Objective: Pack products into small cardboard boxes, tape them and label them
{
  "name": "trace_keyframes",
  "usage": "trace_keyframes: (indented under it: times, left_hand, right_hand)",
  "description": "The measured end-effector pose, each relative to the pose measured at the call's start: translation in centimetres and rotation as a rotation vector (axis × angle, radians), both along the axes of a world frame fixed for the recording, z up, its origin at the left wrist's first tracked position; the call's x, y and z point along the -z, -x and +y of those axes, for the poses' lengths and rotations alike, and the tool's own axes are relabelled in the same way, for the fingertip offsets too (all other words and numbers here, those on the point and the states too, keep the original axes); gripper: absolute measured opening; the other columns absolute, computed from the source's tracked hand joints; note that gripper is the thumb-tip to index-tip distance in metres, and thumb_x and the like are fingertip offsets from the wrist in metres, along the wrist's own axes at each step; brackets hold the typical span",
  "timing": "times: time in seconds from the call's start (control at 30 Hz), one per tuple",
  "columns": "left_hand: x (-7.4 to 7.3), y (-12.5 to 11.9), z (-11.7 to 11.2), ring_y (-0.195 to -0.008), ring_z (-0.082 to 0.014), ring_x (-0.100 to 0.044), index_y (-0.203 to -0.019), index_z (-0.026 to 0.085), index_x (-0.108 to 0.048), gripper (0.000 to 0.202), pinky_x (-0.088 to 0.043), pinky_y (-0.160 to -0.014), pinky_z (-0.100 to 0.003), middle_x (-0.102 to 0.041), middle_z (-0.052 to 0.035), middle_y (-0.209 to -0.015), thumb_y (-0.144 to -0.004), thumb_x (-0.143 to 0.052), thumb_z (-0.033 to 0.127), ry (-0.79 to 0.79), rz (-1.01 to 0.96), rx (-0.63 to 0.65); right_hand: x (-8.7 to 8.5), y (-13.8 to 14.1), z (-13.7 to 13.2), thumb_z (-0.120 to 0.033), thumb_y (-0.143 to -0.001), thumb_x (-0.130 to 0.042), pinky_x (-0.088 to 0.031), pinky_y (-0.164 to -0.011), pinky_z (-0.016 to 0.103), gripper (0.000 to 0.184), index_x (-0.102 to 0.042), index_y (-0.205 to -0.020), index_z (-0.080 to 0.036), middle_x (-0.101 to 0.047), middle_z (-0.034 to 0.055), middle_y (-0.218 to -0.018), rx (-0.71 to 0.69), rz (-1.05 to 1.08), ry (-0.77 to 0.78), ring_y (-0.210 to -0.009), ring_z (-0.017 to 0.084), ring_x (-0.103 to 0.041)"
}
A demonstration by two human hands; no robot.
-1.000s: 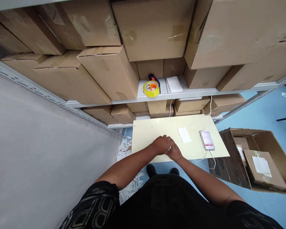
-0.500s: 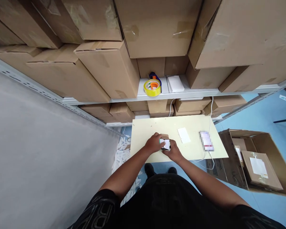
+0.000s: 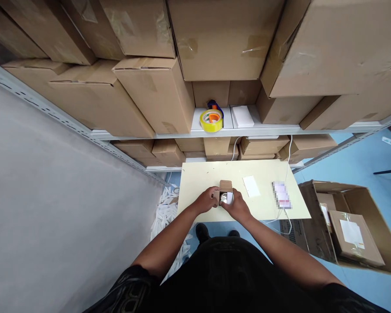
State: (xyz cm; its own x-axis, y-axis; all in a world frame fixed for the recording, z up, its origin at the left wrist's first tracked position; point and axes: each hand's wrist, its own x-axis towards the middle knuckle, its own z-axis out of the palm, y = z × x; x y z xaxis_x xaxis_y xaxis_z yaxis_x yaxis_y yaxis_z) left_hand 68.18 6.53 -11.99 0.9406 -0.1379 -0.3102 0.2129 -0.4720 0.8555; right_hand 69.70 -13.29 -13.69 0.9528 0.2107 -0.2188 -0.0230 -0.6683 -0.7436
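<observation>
A small brown cardboard box (image 3: 225, 189) with its top flap raised stands on the pale yellow table (image 3: 202, 178), and something white and shiny shows in its opening. My left hand (image 3: 207, 200) grips the box's left side with curled fingers. From the right, my right hand (image 3: 237, 206) closes on the box and the white item at its mouth. A white slip of paper (image 3: 251, 186) lies on the table just right of my hands.
A phone (image 3: 281, 194) with a white cable lies at the table's right end. Shelves of large cardboard boxes (image 3: 156, 95) stand behind, with a yellow tape roll (image 3: 211, 121) and a white pad (image 3: 243, 116). An open carton (image 3: 348, 224) sits on the blue floor at right; white scraps (image 3: 164, 211) litter the left.
My hands were clasped together over a hidden item; now they hold a small brown box with its flap up and the white item at its opening.
</observation>
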Motion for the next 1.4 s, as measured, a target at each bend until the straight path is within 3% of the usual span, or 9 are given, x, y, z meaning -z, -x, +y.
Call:
trace_keyframes:
  times: [0.13,0.23,0.33,0.47,0.63,0.8,0.9,1.13,1.4]
  left_hand:
    - [0.4,1.9,-0.6,-0.124,-0.0259,-0.056,-0.126,0.021,-0.06,0.039,-0.053,-0.103,-0.044,-0.054,-0.0125,-0.137,-0.088,-0.058,0.016,-0.21,-0.336,-0.086]
    - [-0.3,2.2,-1.2,-0.117,-0.0268,-0.056,-0.115,0.02,-0.065,0.027,-0.051,-0.102,-0.046,-0.059,-0.0114,-0.119,-0.091,-0.053,0.014,-0.374,-0.465,0.056]
    - [-1.5,1.9,-2.0,-0.104,-0.0266,-0.06,-0.105,0.019,-0.067,0.019,-0.054,-0.093,-0.042,-0.061,-0.0113,-0.109,-0.09,-0.056,0.018,-0.46,-0.397,0.23]
    - [-2.8,0.8,-3.8,-0.101,-0.0325,-0.062,-0.105,0.016,-0.068,0.028,-0.055,-0.085,-0.043,-0.06,-0.016,-0.114,-0.082,-0.069,0.032,-0.622,-0.23,0.19]
    - [-3.6,-2.1,-6.6,-0.094,-0.035,-0.068,-0.103,0.012,-0.068,0.041,-0.055,-0.077,-0.042,-0.062,-0.0211,-0.118,-0.069,-0.08,0.033,-0.675,0.045,0.146]
    - [-4.3,-3.9,-7.7,-0.095,-0.0326,-0.07,-0.104,0.011,-0.067,0.047,-0.054,-0.078,-0.037,-0.065,-0.0212,-0.114,-0.062,-0.083,0.028,-0.76,0.099,0.177]
    - [-5.4,-3.8,-7.4,-0.09,-0.031,-0.07,-0.102,0.012,-0.066,0.048,-0.054,-0.074,-0.035,-0.066,-0.0183,-0.108,-0.062,-0.081,0.035,-0.833,0.075,0.187]
    - [-12.1,-2.5,-4.9,-0.079,-0.023,-0.065,-0.109,0.017,-0.059,0.053,-0.049,-0.067,-0.034,-0.056,-0.0139,-0.117,-0.066,-0.078,0.042,-0.751,-0.147,0.029]
    - [-20.8,-0.5,-0.3,-0.075,-0.0145,-0.055,-0.087,0.022,-0.052,0.03,-0.049,-0.075,-0.028,-0.05,-0.0002,-0.093,-0.065,-0.072,0.018,-0.421,-0.598,-0.334]
  right_hand:
    - [-0.1,-0.5,0.2,-0.042,-0.079,-0.072,-0.052,-0.075,0.037,0.053,-0.059,-0.126,-0.021,-0.062,0.0111,-0.108,0.039,0.019,0.063,-0.09,0.028,-0.067]
    - [0.4,-1.1,-0.8,-0.035,-0.081,-0.066,-0.054,-0.077,0.038,0.052,-0.06,-0.131,-0.023,-0.065,0.0088,-0.107,0.021,0.055,-0.01,-0.088,0.026,-0.067]
    - [1.6,-1.0,-2.5,-0.031,-0.085,-0.055,-0.057,-0.073,0.036,0.057,-0.053,-0.142,-0.026,-0.069,0.0053,-0.107,0.029,0.164,-0.199,-0.082,0.021,-0.068]
    - [3.0,-0.5,-4.1,-0.024,-0.081,-0.05,-0.059,-0.073,0.034,0.066,-0.047,-0.147,-0.025,-0.069,0.0047,-0.114,-0.012,0.246,-0.374,-0.087,0.019,-0.069]
    - [2.6,-0.7,-3.2,-0.022,-0.068,-0.071,-0.057,-0.077,0.034,0.084,-0.045,-0.147,-0.027,-0.062,0.0077,-0.132,-0.205,0.145,-0.245,-0.093,0.02,-0.065]
    - [2.1,-2.0,-1.8,-0.029,-0.072,-0.078,-0.051,-0.069,0.032,0.066,-0.05,-0.131,-0.024,-0.069,0.0026,-0.1,-0.227,0.109,-0.1,-0.08,0.021,-0.066]
    - [2.4,-2.4,-1.7,-0.029,-0.071,-0.079,-0.05,-0.07,0.031,0.059,-0.052,-0.123,-0.023,-0.068,0.0049,-0.107,-0.263,0.033,-0.066,-0.089,0.023,-0.067]
    - [2.8,-3.1,-1.5,-0.028,-0.073,-0.08,-0.049,-0.074,0.031,0.068,-0.047,-0.132,-0.022,-0.066,0.008,-0.115,-0.244,0.001,-0.02,-0.092,0.024,-0.068]
    - [2.8,-6.2,0.8,-0.034,-0.071,-0.084,-0.05,-0.085,0.039,0.081,-0.045,-0.141,-0.021,-0.063,0.0147,-0.13,-0.298,0.0,0.037,-0.106,0.032,-0.066]
